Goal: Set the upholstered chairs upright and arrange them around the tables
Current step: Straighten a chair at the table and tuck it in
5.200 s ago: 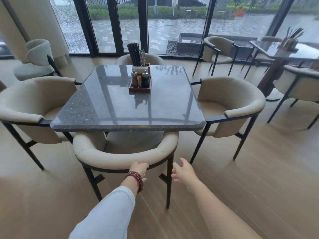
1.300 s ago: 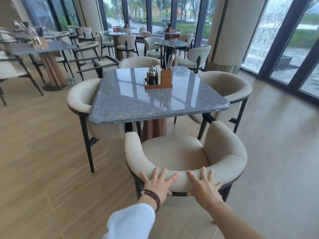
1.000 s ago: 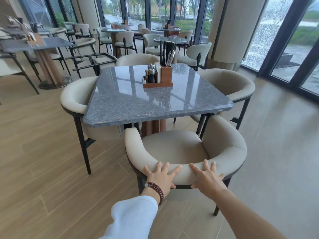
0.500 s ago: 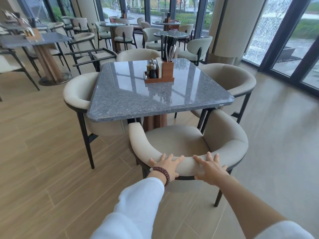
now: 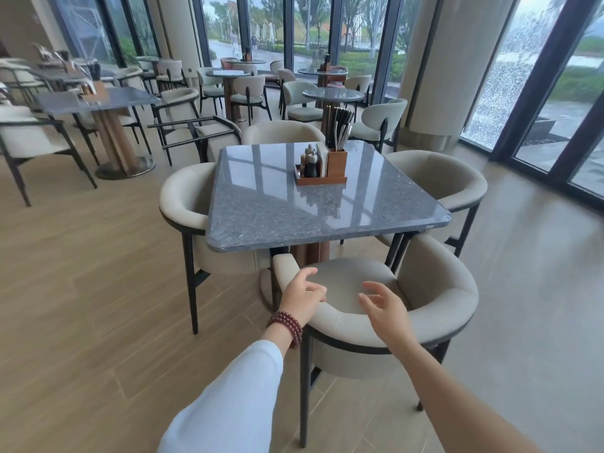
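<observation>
A cream upholstered chair (image 5: pixel 438 305) with black legs stands upright at the near side of a square grey stone table (image 5: pixel 277 207), its seat partly under the top. My left hand (image 5: pixel 302 295) and my right hand (image 5: pixel 384 305) hover just above the chair's curved backrest, fingers relaxed, holding nothing. Three more cream chairs stand upright at the table: one on the left (image 5: pixel 183 197), one on the right (image 5: pixel 447 174), one at the far side (image 5: pixel 281 132). Behind the left chair, another chair (image 5: pixel 196 132) lies tipped over with its black legs pointing sideways.
A wooden caddy (image 5: pixel 322 173) with shakers and chopsticks stands on the table. Another grey table (image 5: pixel 94 99) with chairs is at the left. Round tables and chairs fill the back. A thick pillar (image 5: pixel 441 70) and glass walls lie to the right.
Both hands have lifted off the near chair's backrest, where they pressed flat half a second ago. The chair now sits closer under the table than a second ago.
</observation>
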### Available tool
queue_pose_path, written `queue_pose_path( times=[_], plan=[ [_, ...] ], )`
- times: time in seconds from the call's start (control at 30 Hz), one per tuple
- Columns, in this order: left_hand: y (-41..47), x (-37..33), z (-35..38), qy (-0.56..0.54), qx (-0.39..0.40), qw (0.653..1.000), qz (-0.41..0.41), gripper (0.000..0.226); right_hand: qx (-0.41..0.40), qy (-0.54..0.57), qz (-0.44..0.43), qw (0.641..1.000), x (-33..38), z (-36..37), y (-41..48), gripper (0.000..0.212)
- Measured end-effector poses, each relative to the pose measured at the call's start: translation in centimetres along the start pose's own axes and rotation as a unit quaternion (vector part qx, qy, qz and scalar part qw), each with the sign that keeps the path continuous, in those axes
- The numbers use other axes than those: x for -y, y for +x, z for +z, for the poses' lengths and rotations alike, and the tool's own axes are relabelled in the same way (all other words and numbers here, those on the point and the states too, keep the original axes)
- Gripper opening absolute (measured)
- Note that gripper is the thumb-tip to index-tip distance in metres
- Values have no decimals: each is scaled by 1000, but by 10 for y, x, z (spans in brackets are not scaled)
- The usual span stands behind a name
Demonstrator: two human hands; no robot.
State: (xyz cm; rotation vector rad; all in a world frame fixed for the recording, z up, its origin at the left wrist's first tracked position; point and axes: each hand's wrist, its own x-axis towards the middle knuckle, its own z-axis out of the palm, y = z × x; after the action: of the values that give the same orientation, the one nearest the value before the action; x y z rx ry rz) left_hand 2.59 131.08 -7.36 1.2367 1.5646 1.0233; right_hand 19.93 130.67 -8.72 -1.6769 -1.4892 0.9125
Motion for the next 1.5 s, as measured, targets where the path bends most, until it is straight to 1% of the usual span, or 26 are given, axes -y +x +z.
queue_pose_path(
  times=[0.07,0.13,0.27,0.47,0.57,0.7,0.87,1.07,1.17,1.37,1.5],
  plan=[
    [-7,-4,-26,-42,-10,999,-15,38,6,25,1,1000,21,12,-9,30],
    [-11,-9,-58,-60,-21,998,-27,35,14,45,7,999,46,29,-16,30],
    [-9,-22,-124,-37,-32,998,-37,37,19,91,22,995,98,67,-21,31],
    [21,-44,-238,-30,-20,999,-24,35,41,124,30,991,186,150,-6,39],
    [40,-53,-294,-38,-19,999,-11,36,58,148,25,987,228,191,4,40],
    [62,-58,-363,-60,-37,998,-1,37,62,155,19,986,276,243,18,40],
    [82,-51,-434,-95,-68,993,-6,36,70,170,7,983,319,301,36,43],
    [114,-33,-503,-135,-92,986,-31,31,86,178,13,980,358,368,72,49],
    [142,-24,-537,-143,-95,984,-43,30,87,207,25,974,377,402,101,52],
    [222,-19,-601,-170,-106,978,-59,33,79,274,59,957,423,476,169,47],
    [275,-21,-638,-171,-93,980,-47,32,77,279,68,955,457,521,212,42]
  ],
)
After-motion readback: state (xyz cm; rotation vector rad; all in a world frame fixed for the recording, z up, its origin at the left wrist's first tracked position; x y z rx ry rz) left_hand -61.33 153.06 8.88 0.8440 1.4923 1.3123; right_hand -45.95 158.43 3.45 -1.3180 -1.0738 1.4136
